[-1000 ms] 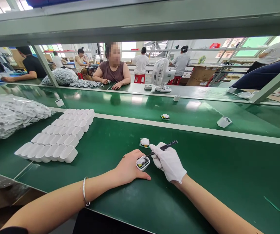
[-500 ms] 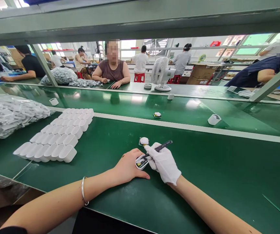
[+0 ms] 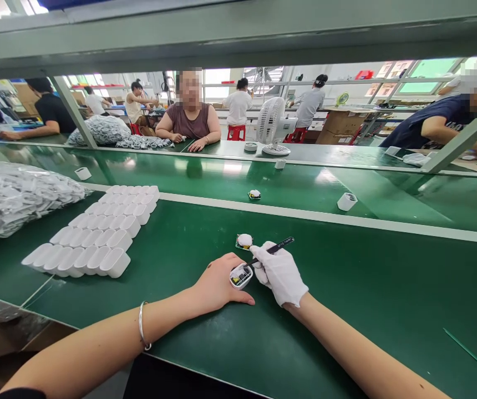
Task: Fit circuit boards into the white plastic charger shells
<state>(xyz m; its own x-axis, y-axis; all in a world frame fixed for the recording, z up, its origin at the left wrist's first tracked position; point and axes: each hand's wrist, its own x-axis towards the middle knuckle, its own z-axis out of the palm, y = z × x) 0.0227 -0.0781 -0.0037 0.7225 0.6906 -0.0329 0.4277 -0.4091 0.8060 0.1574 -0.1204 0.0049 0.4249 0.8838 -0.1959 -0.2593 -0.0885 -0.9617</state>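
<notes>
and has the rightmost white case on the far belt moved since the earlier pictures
Yes, the white case has moved left, closer to the fan.

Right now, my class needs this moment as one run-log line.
left hand: holds white housing; right hand: gloved, holds black tweezers at housing's opening; just beyond: loose circuit board; left side: rows of white cases

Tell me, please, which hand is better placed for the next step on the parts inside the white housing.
Probably the right hand: gloved, it holds black tweezers, their tip at the open white housing, while the bare left hand is occupied gripping that housing.
</notes>
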